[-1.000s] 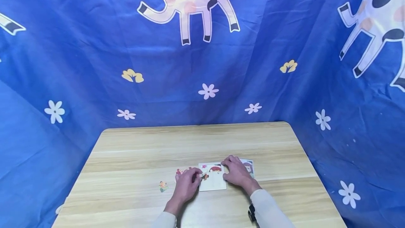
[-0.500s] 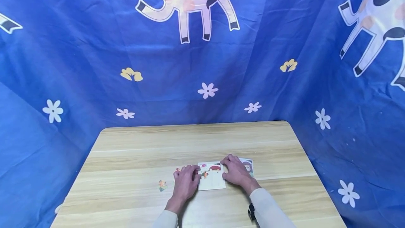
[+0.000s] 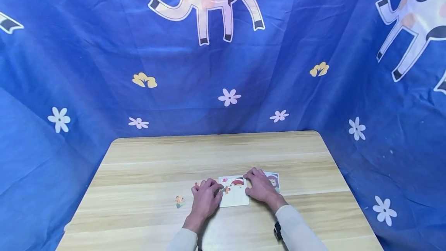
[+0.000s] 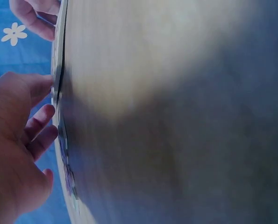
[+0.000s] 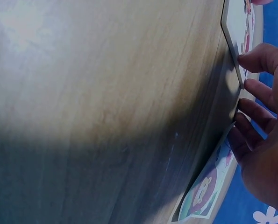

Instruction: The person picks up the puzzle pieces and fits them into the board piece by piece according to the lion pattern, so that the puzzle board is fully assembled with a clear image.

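A small white puzzle board lies on the table, with picture pieces fitted along its far side, one showing a reddish-brown shape. My left hand is at the board's left edge. Its thumb and index fingertip pinch an orange and green puzzle piece low over the board's left part; the fingers partly cover it. On the opposite side my right hand holds the board's right edge, thumb at the near part and fingers farther back. In the left wrist view the board shows edge-on.
One loose puzzle piece lies left of my left hand, and more pieces are partly hidden behind it. A picture card with an animal face lies beyond my right hand. A blue patterned curtain surrounds the wooden table.
The orange and green piece, tilted at my left fingertips earlier, now lies flatter over the board's left part. My left hand shifted only slightly; my right hand stays at the right edge.
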Motion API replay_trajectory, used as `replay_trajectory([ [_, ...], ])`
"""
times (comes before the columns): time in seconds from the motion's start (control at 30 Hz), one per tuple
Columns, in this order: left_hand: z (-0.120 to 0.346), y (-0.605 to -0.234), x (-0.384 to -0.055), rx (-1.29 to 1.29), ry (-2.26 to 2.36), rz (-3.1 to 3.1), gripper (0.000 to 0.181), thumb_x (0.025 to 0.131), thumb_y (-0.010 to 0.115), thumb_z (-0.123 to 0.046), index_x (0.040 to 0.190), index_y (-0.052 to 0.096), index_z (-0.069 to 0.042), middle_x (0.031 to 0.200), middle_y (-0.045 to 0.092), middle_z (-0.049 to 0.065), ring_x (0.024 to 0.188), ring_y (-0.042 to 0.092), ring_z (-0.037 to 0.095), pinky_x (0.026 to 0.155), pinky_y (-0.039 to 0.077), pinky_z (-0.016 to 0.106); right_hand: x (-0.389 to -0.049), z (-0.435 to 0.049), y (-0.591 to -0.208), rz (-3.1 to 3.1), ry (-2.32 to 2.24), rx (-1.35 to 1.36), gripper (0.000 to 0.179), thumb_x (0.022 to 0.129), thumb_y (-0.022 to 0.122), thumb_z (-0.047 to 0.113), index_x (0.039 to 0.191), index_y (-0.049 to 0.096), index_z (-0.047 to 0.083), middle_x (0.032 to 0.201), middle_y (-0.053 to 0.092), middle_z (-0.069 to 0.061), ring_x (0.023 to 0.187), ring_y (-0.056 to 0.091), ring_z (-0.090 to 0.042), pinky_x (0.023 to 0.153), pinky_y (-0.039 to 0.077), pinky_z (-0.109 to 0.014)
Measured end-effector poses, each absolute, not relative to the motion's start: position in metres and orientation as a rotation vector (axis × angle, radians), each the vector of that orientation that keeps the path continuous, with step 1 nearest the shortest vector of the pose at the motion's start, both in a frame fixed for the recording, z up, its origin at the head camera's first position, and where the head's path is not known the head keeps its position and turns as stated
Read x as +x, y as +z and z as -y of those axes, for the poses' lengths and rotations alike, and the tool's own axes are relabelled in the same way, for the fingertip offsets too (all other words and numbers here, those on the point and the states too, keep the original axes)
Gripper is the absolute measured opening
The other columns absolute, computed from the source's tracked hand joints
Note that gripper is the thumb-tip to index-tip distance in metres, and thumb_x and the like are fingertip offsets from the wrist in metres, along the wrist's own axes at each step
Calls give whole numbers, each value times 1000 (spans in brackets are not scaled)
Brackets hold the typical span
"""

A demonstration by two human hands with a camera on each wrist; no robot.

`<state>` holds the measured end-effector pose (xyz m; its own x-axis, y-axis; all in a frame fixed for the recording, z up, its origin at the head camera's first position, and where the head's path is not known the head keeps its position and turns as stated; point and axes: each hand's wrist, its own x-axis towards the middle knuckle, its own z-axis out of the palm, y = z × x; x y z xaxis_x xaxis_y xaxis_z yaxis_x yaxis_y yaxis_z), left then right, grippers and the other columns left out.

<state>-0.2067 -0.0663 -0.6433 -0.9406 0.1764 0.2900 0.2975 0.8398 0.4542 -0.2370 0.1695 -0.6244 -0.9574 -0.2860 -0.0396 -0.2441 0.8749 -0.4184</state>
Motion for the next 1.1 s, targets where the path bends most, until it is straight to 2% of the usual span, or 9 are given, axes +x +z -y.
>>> replay_trajectory([
  [0.13, 66, -643, -207, -391, -737, 2788, 17, 81, 73, -29, 97, 75, -28, 97, 61, -7, 91, 52, 14, 81, 28, 45, -238, -170, -625, -2951, -629, -426, 53, 74, 69, 27, 125, 63, 16, 122, 54, 3, 113, 49, -18, 97, 42, -39],
  [0.47, 64, -640, -205, -374, -683, 2794, 17, 78, 75, -30, 93, 73, -24, 94, 64, -7, 87, 55, 15, 79, 29, 46, -238, -171, -624, -2952, -646, -429, 53, 74, 70, 25, 125, 63, 15, 122, 54, 3, 113, 49, -19, 98, 42, -40],
  [0.7, 61, -637, -206, -359, -634, 2801, 15, 76, 74, -27, 90, 73, -22, 92, 65, -7, 87, 56, 17, 84, 29, 52, -237, -170, -625, -2957, -629, -436, 52, 74, 69, 25, 125, 63, 15, 122, 54, 2, 112, 49, -19, 98, 42, -39],
  [0.9, 68, -637, -206, -298, -688, 2829, 21, 78, 72, -29, 99, 71, -23, 99, 66, -5, 91, 56, 18, 85, 31, 49, -237, -169, -625, -2955, -617, -443, 53, 74, 68, 26, 126, 63, 16, 122, 54, 2, 112, 49, -19, 97, 42, -38],
  [1.1, 83, -633, -208, -214, -774, 2847, 25, 81, 71, -26, 106, 69, -20, 107, 66, -3, 99, 57, 22, 97, 33, 50, -237, -170, -622, -2960, -629, -450, 53, 74, 68, 25, 125, 64, 14, 122, 55, 2, 113, 49, -20, 97, 42, -39],
])
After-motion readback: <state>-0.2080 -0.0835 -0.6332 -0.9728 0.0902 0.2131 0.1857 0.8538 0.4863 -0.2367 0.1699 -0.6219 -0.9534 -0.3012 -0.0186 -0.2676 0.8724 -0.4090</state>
